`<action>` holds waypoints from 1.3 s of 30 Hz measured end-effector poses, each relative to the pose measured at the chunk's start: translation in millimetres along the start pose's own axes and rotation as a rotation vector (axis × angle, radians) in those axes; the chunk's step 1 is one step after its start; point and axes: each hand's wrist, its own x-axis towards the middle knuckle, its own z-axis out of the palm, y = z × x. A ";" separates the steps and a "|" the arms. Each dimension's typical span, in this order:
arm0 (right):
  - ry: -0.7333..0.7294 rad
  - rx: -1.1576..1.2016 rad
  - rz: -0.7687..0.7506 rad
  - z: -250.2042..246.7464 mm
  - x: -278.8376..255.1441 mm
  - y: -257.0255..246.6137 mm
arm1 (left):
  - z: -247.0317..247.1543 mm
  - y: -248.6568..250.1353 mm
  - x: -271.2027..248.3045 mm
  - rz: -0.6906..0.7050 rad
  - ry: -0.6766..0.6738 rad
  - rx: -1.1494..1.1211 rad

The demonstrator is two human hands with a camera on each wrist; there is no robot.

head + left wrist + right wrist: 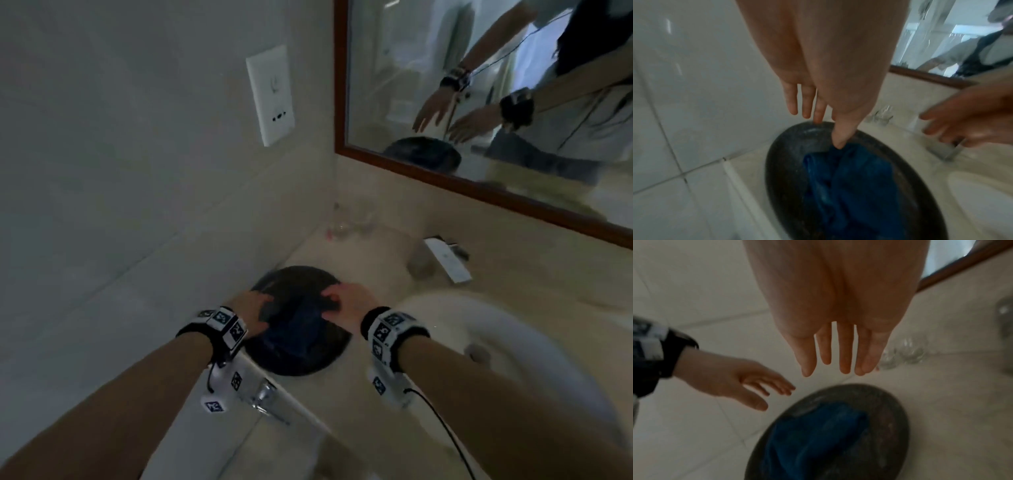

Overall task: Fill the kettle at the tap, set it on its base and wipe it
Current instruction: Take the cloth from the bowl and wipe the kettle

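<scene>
Head view: a dark round tray (294,277) sits on the beige counter (376,394) at lower centre of the frame, in the corner by the tiled wall, with a folded blue cloth (291,329) lying in it. The left hand (251,306) and the right hand (346,301) both reach over the tray on either side of the cloth; motion blur prevents a firm reading of finger contact here. A white basin (513,329) occupies the lower right, a wall socket plate (270,94) the upper centre, and a wood-framed mirror (479,185) the upper right (it reflects both hands with fingers spread). No kettle is visible in any view. Left wrist view: the left hand (824,73) hangs over the tray (789,146) with fingers straight and apart; the thumb tip meets the upper edge of the cloth (851,186), gripping nothing. The right hand (966,120) enters at mid right, fingers extended. Right wrist view: the right hand (838,313) hovers above the tray (885,418), fingers straight and slightly separated, holding nothing; the cloth (818,434) lies at lower centre. The left hand (731,378) appears at mid left, likewise extended, and clear glassware (904,352) stands at mid right.
</scene>
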 end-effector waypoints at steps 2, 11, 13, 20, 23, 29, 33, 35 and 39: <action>-0.085 -0.091 0.021 30.9 37.8 -11.2 | 18.2 -12.8 16.2 0.037 -0.019 -0.032; -0.144 -0.359 0.073 97.2 93.2 -20.3 | 62.4 -1.7 50.5 0.042 -0.057 -0.117; -0.106 -0.386 0.070 98.2 93.0 -20.7 | 61.1 5.2 48.4 0.045 -0.035 -0.149; -0.003 -0.123 0.074 61.3 53.9 -6.0 | 10.4 51.8 25.2 0.139 0.092 -0.278; 0.157 0.078 0.080 16.6 -6.0 17.9 | -30.1 103.9 3.7 0.241 0.162 -0.283; 0.555 0.312 0.176 -63.0 -188.0 88.7 | -57.8 258.4 -57.4 0.493 0.158 -0.384; 0.832 0.457 0.330 -76.8 -356.4 159.9 | -38.5 416.4 -132.9 0.743 0.089 -0.435; 0.917 0.631 0.425 -68.6 -438.1 192.8 | -17.2 494.2 -181.3 0.861 0.060 -0.497; 1.059 0.890 0.500 -38.3 -564.0 231.9 | 46.0 612.7 -266.3 1.078 -0.063 -0.541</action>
